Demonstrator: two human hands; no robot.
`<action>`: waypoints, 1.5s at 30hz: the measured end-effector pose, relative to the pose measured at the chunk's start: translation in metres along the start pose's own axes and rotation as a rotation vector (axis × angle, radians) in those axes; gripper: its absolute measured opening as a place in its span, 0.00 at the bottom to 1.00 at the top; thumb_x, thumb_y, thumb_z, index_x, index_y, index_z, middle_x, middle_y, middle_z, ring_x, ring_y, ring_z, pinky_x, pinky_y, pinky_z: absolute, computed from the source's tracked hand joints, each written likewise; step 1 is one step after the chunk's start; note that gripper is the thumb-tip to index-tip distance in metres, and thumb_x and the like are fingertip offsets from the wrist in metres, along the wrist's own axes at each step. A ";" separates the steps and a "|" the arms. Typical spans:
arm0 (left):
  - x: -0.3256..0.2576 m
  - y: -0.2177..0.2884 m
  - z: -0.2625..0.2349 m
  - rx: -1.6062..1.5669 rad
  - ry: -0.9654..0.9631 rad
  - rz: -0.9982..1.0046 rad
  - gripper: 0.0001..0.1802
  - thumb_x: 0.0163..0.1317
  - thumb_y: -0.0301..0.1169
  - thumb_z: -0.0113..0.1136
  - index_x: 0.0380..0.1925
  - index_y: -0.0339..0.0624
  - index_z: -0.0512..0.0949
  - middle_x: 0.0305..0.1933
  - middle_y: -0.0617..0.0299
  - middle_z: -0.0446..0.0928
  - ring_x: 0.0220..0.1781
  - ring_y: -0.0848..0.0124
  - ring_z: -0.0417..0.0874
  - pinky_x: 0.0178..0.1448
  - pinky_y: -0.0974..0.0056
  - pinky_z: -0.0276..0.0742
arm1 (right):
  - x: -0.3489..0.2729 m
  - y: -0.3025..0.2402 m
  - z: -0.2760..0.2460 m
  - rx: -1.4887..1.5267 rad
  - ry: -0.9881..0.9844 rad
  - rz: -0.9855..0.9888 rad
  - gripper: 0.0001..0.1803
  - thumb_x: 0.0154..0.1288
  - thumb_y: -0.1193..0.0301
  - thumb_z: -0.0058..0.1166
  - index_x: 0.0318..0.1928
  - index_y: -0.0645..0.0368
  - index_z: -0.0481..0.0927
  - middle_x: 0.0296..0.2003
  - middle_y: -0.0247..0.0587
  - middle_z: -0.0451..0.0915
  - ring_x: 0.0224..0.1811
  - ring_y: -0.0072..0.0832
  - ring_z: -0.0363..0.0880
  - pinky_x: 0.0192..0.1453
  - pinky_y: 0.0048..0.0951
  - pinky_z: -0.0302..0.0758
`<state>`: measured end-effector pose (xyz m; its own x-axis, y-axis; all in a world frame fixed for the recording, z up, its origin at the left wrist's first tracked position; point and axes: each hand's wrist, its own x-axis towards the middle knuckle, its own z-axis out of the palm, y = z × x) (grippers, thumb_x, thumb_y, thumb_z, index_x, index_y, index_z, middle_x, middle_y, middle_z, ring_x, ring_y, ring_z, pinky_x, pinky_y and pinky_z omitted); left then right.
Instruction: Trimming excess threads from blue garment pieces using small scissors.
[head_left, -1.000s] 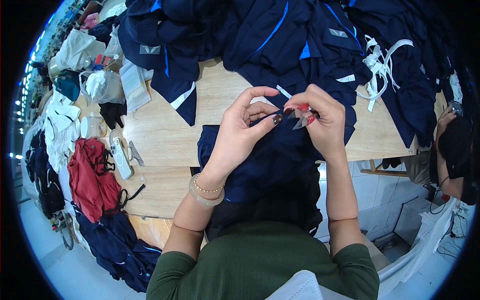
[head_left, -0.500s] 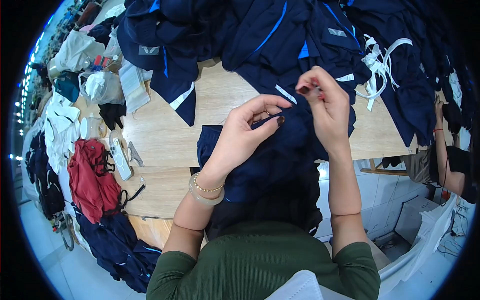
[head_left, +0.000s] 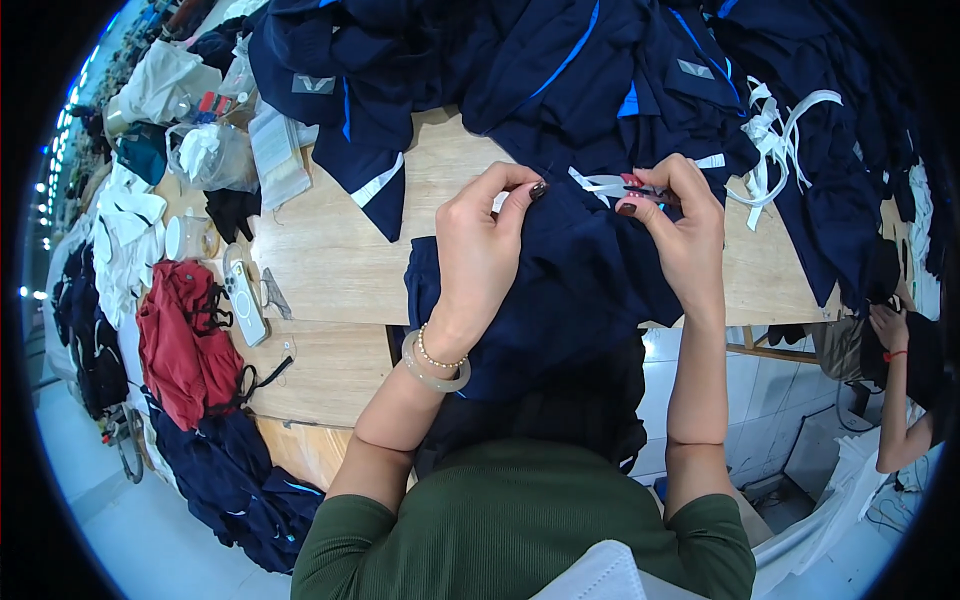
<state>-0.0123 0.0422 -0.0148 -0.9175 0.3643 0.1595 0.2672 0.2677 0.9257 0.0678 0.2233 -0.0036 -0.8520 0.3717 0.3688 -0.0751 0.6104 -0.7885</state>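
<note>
A navy garment [head_left: 560, 300] lies bunched over the table edge and across my lap, under both hands. My left hand [head_left: 490, 235] is closed in a pinch just above its upper part. What sits between those fingertips is too small to make out, perhaps a thread or a bit of the cloth. In my right hand [head_left: 685, 225] is a pair of small thread snips [head_left: 632, 188], the pale blades pointing left toward my left hand. Part of the snips is hidden by my fingers. A white strip on navy cloth shows beside the blades.
More navy garments [head_left: 540, 60] with blue piping heap along the far side. White tapes [head_left: 775, 150] lie at the right. On the left are a phone [head_left: 247, 305], a red bag [head_left: 180, 340] and plastic bags [head_left: 210, 155]. Another person's arm [head_left: 898, 390] shows far right.
My left thumb and finger have closed into a pinch and the hand has turned more upright. My right hand has lowered and moved right, its snips now in plain sight.
</note>
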 end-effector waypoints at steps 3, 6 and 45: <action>0.003 -0.006 0.005 -0.270 -0.036 -0.088 0.04 0.64 0.20 0.55 0.34 0.32 0.79 0.32 0.56 0.83 0.28 0.75 0.83 0.27 0.73 0.76 | 0.000 -0.001 0.001 -0.128 -0.045 -0.127 0.14 0.50 0.70 0.67 0.31 0.65 0.76 0.27 0.37 0.73 0.31 0.31 0.69 0.34 0.29 0.67; 0.004 -0.010 0.007 -0.385 -0.054 -0.080 0.05 0.66 0.20 0.52 0.37 0.32 0.77 0.31 0.57 0.82 0.32 0.76 0.83 0.29 0.74 0.79 | 0.002 -0.009 0.007 -0.210 -0.048 -0.190 0.14 0.49 0.69 0.67 0.30 0.64 0.77 0.27 0.36 0.73 0.30 0.33 0.68 0.33 0.31 0.66; 0.012 0.000 -0.002 -0.324 -0.292 -0.165 0.06 0.70 0.25 0.51 0.38 0.34 0.76 0.32 0.62 0.80 0.31 0.81 0.78 0.29 0.77 0.75 | 0.013 -0.012 0.000 -0.245 -0.181 -0.356 0.11 0.46 0.70 0.67 0.29 0.59 0.78 0.25 0.33 0.70 0.31 0.31 0.67 0.32 0.31 0.66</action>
<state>-0.0234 0.0452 -0.0121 -0.8066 0.5882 -0.0591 -0.0238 0.0677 0.9974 0.0578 0.2209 0.0113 -0.8738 -0.0061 0.4863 -0.2734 0.8331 -0.4809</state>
